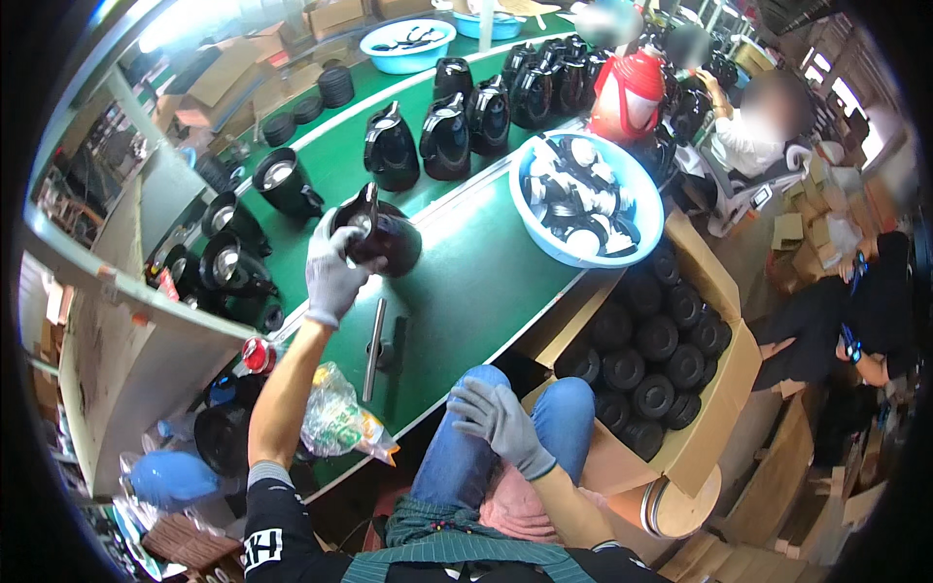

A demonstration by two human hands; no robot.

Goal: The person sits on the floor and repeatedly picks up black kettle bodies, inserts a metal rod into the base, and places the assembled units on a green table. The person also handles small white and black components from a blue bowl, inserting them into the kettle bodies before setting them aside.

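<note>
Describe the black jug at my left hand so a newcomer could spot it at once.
Start at the long green worktable and find the light blue basin of black-and-white parts nearest you. Left of it, your gray-gloved left hand grips a glossy black jug. Unlike the row of black jugs beyond, it sits apart, nearer you, with your hand at its mouth.

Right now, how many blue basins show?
3: a near basin beside the open carton, a far basin across the green table, and a third basin just right of it. Others may be hidden.
</note>
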